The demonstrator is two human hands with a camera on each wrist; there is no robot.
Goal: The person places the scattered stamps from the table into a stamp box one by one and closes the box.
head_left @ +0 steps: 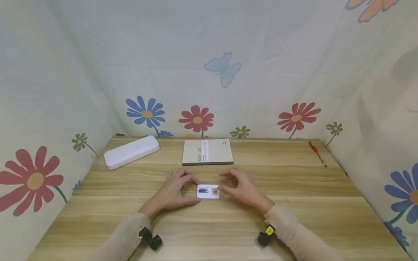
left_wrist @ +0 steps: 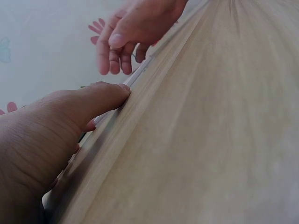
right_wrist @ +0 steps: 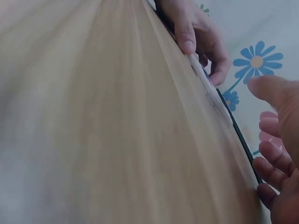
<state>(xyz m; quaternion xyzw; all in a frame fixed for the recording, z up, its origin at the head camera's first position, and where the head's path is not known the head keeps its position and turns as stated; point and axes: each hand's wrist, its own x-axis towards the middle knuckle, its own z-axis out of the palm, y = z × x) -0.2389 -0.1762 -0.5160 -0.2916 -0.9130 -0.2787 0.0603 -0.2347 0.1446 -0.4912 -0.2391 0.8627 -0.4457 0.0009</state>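
A small flat white rectangle, like a card (head_left: 209,196), lies on the wooden table with a dark blue picture and a tan square printed on top. My left hand (head_left: 174,190) holds its left end, thumb at the near corner and index finger at the far corner. In the right wrist view, the left thumb and finger sit on opposite edges of the card (right_wrist: 212,93). My right hand (head_left: 243,188) hovers by the card's right end, fingers loosely bent and apart. The left wrist view shows this right hand (left_wrist: 140,28) raised, holding nothing.
A notebook (head_left: 209,152) marked Gambit lies behind the hands. At the back left is a white case (head_left: 132,152); a red pen (head_left: 317,154) lies at the back right. A faint clear sheet (head_left: 133,188) rests left of the left hand. Flower-printed cloth (head_left: 261,72) encloses the table.
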